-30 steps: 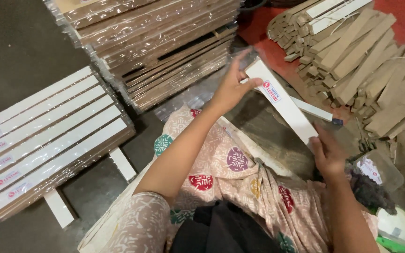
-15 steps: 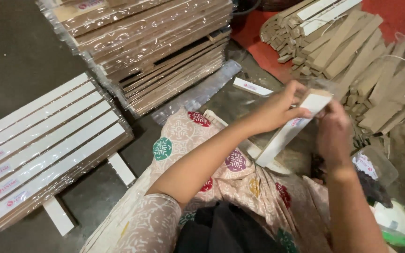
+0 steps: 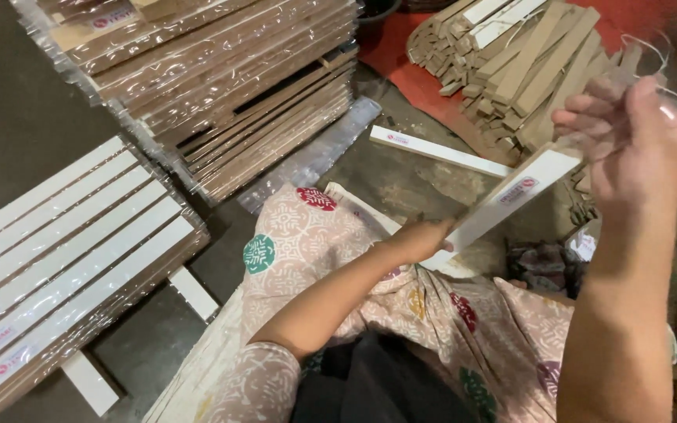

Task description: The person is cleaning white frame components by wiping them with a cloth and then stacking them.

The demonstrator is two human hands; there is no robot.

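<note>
a: left hand (image 3: 425,239) wrapped around the lower end of a long flat white card strip with a small red mark (image 3: 511,196), fingers pressed shut on it, low over the patterned pink cloth on the lap (image 3: 331,235).

b: and right hand (image 3: 636,137)?

a: raised, at the strip's upper end, fingers curled together and pinching thin clear plastic film (image 3: 652,59); touching the strip or just above it, cannot tell.

b: strip's position?

a: tilted, slanting from the lap up toward the right, held in the air between both hands.

b: around it?

a: second white strip (image 3: 440,151) flat on the dark floor just beyond. heap of plain brown card strips (image 3: 511,63) on a red mat (image 3: 401,55) farther back. wrapped stack of brown flat bundles (image 3: 221,78) at upper left, row of white strips in clear wrap (image 3: 64,235) at left.
</note>
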